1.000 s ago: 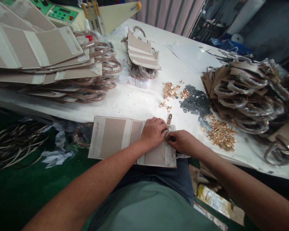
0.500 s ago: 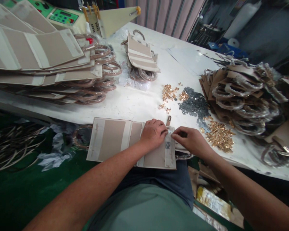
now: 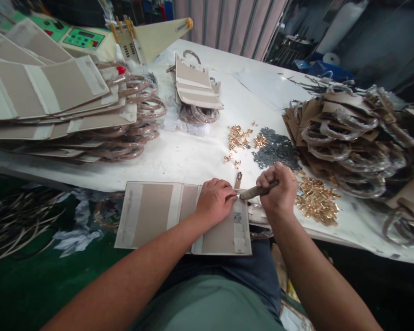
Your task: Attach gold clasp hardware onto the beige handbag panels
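Observation:
A beige bag panel [image 3: 155,216] with pale strips lies unfolded at the table's front edge, over my lap. My left hand [image 3: 215,200] rests on its right part, fingertips pinched beside the upper end of the pale strip; what they hold is too small to make out. In my closed right hand [image 3: 279,188] is a short tool with a grey-brown handle [image 3: 257,191]. Its tip meets the panel right by my left fingertips. Lower on the same strip sits a small square metal plate [image 3: 238,217]. A narrow metal clasp piece [image 3: 239,179] projects past the panel's top edge.
Gold fittings [image 3: 317,202] and grey metal plates [image 3: 276,149] lie in piles on the white table [image 3: 193,161]. Stacked beige panels with wrapped handles [image 3: 65,92] stand at left, a smaller stack [image 3: 196,85] behind, and plastic-wrapped brown handles [image 3: 348,133] at right.
My right hand now grips the tool and has risen over the panel's right edge; before, its fingers were pinched at the strip without it. My left hand stays on the panel.

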A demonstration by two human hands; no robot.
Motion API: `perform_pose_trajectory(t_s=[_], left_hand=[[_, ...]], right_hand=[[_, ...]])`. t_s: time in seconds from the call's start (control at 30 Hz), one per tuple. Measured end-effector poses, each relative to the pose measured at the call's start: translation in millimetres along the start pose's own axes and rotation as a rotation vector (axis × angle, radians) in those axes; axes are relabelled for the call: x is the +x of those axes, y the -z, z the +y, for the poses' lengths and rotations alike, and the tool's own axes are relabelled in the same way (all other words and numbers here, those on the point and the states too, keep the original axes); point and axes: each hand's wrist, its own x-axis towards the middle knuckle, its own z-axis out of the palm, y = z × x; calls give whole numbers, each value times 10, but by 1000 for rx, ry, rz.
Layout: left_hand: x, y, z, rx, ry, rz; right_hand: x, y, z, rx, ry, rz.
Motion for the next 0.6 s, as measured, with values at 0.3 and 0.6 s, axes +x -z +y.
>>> perform_pose_trajectory(t_s=[0.3, 0.6], left_hand=[[34, 50, -59, -16, -34, -46], [344, 402, 44, 158, 300, -460]], right_hand=[[-158, -81, 112, -383, 117, -296], [-309, -5, 89, -381, 172, -352]])
